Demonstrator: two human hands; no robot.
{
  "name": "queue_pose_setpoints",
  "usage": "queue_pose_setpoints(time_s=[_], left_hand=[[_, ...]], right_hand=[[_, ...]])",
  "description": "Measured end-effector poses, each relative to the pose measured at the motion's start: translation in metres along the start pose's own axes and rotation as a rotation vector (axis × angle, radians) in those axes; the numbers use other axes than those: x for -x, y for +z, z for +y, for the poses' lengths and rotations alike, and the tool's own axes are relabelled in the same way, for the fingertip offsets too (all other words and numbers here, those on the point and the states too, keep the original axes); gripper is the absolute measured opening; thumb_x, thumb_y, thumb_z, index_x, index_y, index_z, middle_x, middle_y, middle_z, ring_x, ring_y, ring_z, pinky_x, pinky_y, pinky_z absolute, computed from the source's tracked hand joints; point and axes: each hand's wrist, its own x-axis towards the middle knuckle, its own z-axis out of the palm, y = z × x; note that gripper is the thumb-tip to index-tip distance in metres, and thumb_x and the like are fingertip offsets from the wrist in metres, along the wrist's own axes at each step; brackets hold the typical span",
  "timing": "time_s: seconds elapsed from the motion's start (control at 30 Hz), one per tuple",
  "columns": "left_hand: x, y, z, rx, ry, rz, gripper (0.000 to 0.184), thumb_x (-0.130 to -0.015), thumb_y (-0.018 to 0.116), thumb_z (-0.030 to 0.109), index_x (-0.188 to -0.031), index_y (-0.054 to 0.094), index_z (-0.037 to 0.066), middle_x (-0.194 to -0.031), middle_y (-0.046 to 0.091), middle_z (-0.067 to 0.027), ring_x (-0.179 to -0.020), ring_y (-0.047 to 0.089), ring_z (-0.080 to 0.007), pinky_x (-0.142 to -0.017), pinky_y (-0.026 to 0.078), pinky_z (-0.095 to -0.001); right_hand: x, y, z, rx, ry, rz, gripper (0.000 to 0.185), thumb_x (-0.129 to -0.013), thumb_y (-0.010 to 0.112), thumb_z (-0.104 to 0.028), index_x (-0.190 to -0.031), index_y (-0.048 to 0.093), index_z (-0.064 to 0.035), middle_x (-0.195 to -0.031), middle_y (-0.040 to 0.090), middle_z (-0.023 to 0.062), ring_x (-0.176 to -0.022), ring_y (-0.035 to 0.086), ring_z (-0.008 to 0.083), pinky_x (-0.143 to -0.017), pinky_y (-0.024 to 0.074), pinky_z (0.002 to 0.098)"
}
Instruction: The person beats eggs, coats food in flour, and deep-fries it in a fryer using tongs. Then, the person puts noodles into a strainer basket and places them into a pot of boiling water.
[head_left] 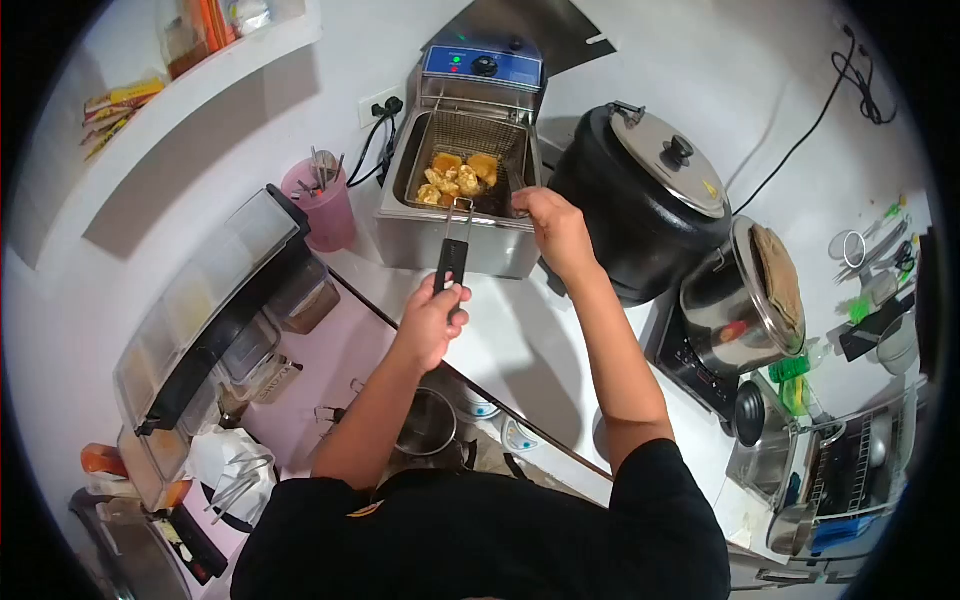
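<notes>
My left hand [436,318] is closed round the black handle of the fry basket [453,262]. The wire basket sits in the steel deep fryer [455,240], and golden fried pieces [462,178] lie in it in dark oil. At the fryer's front right corner, my right hand [556,228] pinches a thin metal utensil [516,184] that reaches down towards the basket. Its kind cannot be made out, since my fingers and the basket side hide much of it. On the fryer's blue control panel [483,66] a green and a red light are lit.
A large black soup warmer [625,225] stands close to the fryer's right. Beyond it, a steel pot [735,310] rests on an induction cooker [690,350]. To the left are a pink utensil cup [320,215] and a clear-lidded condiment box [215,310]. A small saucepan [427,420] lies below.
</notes>
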Motion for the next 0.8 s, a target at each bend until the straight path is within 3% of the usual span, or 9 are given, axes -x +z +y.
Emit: queue_pose_setpoints(time_s=[0.17,0.23,0.27,0.3,0.37,0.4,0.53,0.67,0.8], left_hand=[[-0.002,0.003,0.012,0.054,-0.038,-0.012,0.009,-0.086,0.048,0.009,-0.093,0.043,0.012,-0.084,0.051,-0.0031,-0.055,0.041,-0.0067,-0.04,0.029,-0.0152],[-0.018,0.001,0.011,0.067,-0.03,-0.027,0.011,-0.086,0.049,0.009,-0.095,0.041,0.008,-0.084,0.049,-0.006,-0.056,0.043,-0.0096,-0.041,0.03,-0.0186],[-0.028,0.002,0.01,0.081,-0.028,-0.017,0.011,-0.086,0.048,0.009,-0.093,0.041,0.007,-0.084,0.049,-0.0064,-0.056,0.043,-0.0097,-0.042,0.03,-0.0188],[-0.034,0.007,0.015,0.094,-0.026,-0.007,0.01,-0.085,0.048,0.008,-0.092,0.041,0.006,-0.084,0.05,-0.0068,-0.056,0.043,-0.0099,-0.042,0.03,-0.019],[-0.033,0.012,0.023,0.064,-0.037,0.012,0.008,-0.085,0.046,0.006,-0.09,0.041,0.004,-0.084,0.05,-0.0075,-0.055,0.042,-0.0101,-0.042,0.031,-0.0192],[-0.026,0.015,0.027,0.117,-0.039,0.027,0.008,-0.084,0.046,0.006,-0.09,0.041,0.004,-0.083,0.05,-0.0074,-0.056,0.042,-0.0091,-0.041,0.03,-0.0176],[-0.009,0.018,0.037,0.177,-0.077,0.004,0.009,-0.083,0.045,0.003,-0.09,0.04,0.003,-0.084,0.049,-0.0076,-0.057,0.042,-0.0102,-0.043,0.031,-0.019],[-0.018,0.016,0.027,0.131,-0.015,0.015,0.011,-0.083,0.044,0.002,-0.092,0.038,0.005,-0.086,0.048,-0.0082,-0.058,0.042,-0.0109,-0.044,0.031,-0.0194],[-0.004,0.015,0.023,0.102,-0.014,-0.001,0.018,-0.085,0.045,0.003,-0.1,0.037,0.006,-0.09,0.048,-0.0084,-0.059,0.042,-0.0111,-0.044,0.031,-0.0205]], right_hand=[[-0.005,0.007,-0.028,0.113,-0.018,-0.081,0.023,-0.065,0.049,0.014,-0.082,0.055,0.0008,-0.087,0.061,0.0117,-0.083,0.06,0.0233,-0.071,0.0488,0.029],[-0.009,0.009,-0.031,-0.066,0.169,0.171,0.02,-0.067,0.049,0.015,-0.081,0.054,0.0011,-0.087,0.062,0.0115,-0.081,0.06,0.0183,-0.07,0.0492,0.0289],[-0.015,0.004,-0.034,0.04,0.172,0.222,0.016,-0.074,0.046,0.015,-0.081,0.052,0.0027,-0.087,0.062,0.0115,-0.077,0.061,0.0152,-0.067,0.0503,0.0282],[-0.021,0.003,-0.032,-0.006,0.206,0.309,0.007,-0.082,0.046,0.01,-0.083,0.048,0.0033,-0.086,0.063,0.0125,-0.072,0.061,0.0159,-0.066,0.0511,0.0266],[-0.028,0.003,-0.033,-0.16,0.455,0.453,0.003,-0.084,0.049,0.003,-0.083,0.047,0.0017,-0.082,0.063,0.0118,-0.07,0.063,0.0177,-0.063,0.0502,0.0266],[-0.03,0.002,-0.033,-0.145,0.451,0.489,0.015,-0.085,0.055,-0.006,-0.084,0.043,0.0018,-0.079,0.063,0.0127,-0.066,0.063,0.016,-0.062,0.0499,0.026],[-0.022,0.003,-0.033,-0.088,0.431,0.569,0.032,-0.077,0.068,-0.013,-0.082,0.038,0.0001,-0.074,0.061,0.0131,-0.067,0.062,0.0146,-0.061,0.0493,0.0248],[-0.01,0.014,-0.033,0.061,0.346,0.487,0.031,-0.076,0.067,-0.012,-0.083,0.04,0.0005,-0.074,0.057,0.0133,-0.059,0.06,0.0216,-0.054,0.0469,0.0281],[0.002,0.02,-0.044,0.155,0.358,0.427,0.032,-0.076,0.067,-0.013,-0.085,0.039,-0.0008,-0.081,0.057,0.0139,-0.065,0.057,0.0306,-0.058,0.0459,0.0342]])
